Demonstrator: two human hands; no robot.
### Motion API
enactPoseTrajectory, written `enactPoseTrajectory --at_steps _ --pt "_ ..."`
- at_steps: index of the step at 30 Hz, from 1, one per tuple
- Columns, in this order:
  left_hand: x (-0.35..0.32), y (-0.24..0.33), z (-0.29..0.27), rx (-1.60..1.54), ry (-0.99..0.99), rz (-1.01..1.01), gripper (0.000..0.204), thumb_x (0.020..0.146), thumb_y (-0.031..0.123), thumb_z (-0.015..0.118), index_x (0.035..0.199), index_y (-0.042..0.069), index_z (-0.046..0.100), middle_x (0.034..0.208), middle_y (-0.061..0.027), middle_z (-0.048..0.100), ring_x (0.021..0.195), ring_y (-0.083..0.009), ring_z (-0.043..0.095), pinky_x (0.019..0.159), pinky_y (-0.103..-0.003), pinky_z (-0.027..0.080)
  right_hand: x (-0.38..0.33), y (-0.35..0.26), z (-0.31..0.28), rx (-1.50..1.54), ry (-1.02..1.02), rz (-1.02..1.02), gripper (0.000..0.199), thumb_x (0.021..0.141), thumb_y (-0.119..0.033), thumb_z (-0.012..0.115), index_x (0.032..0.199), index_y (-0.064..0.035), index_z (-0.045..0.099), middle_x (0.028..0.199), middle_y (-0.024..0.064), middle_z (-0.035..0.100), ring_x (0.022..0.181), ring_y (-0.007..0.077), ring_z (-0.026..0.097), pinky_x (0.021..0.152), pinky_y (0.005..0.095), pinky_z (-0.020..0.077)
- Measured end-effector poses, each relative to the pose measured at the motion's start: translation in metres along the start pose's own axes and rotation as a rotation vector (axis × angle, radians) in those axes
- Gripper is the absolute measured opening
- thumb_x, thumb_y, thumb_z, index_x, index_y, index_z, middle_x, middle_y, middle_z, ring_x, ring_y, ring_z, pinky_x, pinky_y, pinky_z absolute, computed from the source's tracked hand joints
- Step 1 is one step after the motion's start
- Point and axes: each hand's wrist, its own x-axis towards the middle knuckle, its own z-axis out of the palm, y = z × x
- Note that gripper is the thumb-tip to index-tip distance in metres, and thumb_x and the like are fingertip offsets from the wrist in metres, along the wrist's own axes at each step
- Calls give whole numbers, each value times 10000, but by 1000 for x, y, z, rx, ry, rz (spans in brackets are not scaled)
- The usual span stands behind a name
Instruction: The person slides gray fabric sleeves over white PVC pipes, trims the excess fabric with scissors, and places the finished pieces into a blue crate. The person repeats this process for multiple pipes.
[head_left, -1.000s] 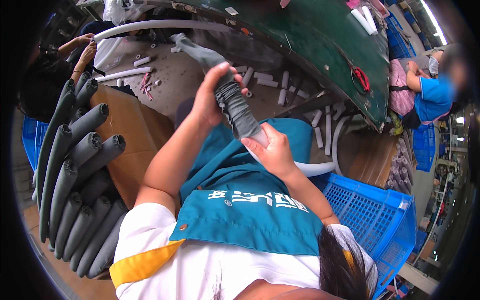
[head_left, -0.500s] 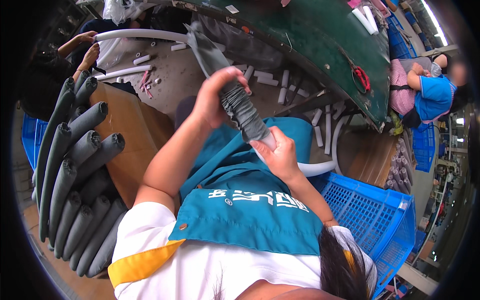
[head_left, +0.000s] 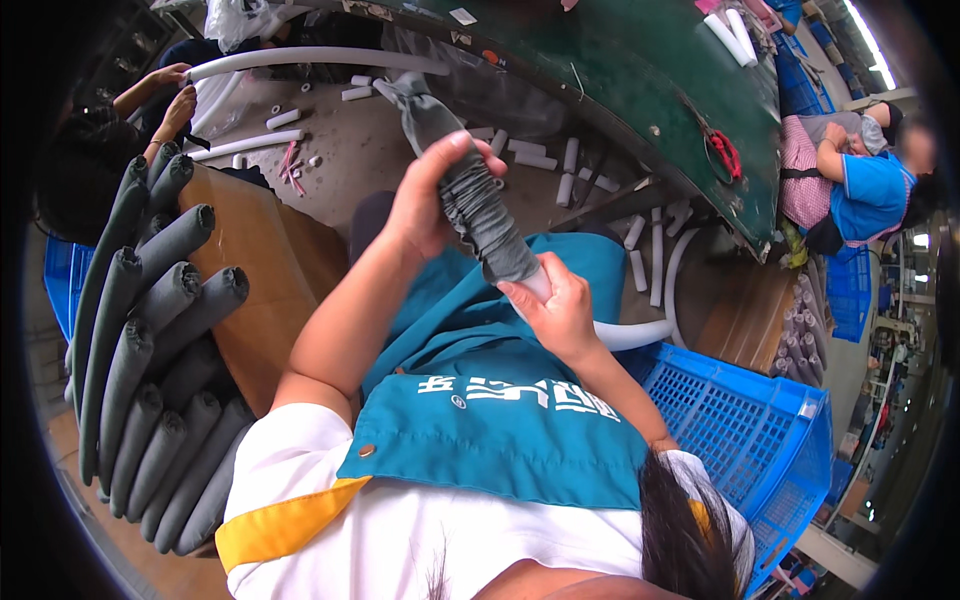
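My left hand [head_left: 440, 195] is closed round a grey fabric sleeve [head_left: 483, 222], which is bunched in tight folds over a white foam tube [head_left: 640, 334]. Beyond the left hand the sleeve's loose end sticks out, narrow and puckered at the tip. Just below the gathered cloth, my right hand [head_left: 560, 305] grips the bare white tube. From there the tube runs under my right forearm and curves out above a blue crate. Inside the folds, how far the tube reaches is hidden.
Grey covered tubes [head_left: 150, 370] stand piled at my left beside a cardboard box [head_left: 260, 270]. A blue crate [head_left: 740, 420] sits at my right. Scissors with red handles [head_left: 722, 155] lie on the green table [head_left: 620, 60]. White foam pieces litter the floor. Co-workers are at far left and right.
The sleeve's loose far end has gone from wide and flared to shorter and more puckered. Both hands keep nearly the same place.
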Motion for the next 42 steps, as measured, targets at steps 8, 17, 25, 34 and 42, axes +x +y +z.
enactPoseTrajectory --at_steps 8,17,25,34,42 --pt "-4 8 -4 79 -127 140 685 916 488 524 1395 9 418 1307 -157 567 1192 -237 531 945 -382 482 1 7 -13 10 -30 -23 369 824 -341 754 942 -26 603 746 128 666 659 292 672 579 352 507" --pt "2 17 -13 -133 -157 122 188 863 197 620 997 75 570 848 -20 586 865 -176 595 1009 -501 464 -10 8 -5 20 21 -33 336 818 -249 775 943 2 590 742 114 660 645 203 655 592 303 495" --pt "-16 -15 9 -191 -97 37 211 889 267 614 996 86 595 974 -113 645 1018 -269 623 980 -469 496 1 2 -9 66 83 10 360 813 -303 774 925 -22 580 729 133 660 654 295 671 575 353 502" --pt "-12 22 26 223 -260 124 488 917 395 555 1129 -40 618 1199 -207 626 1103 -258 609 1009 -368 459 55 -24 -41 359 -420 123 695 695 -428 851 1171 -23 547 1053 118 633 1023 241 613 893 343 464" --pt "0 75 23 49 -343 313 531 990 428 445 1074 -67 618 1147 -232 638 1136 -331 591 1052 -421 409 80 -48 -34 321 -474 72 599 684 -304 872 1107 1 577 937 103 645 879 180 602 802 315 472"
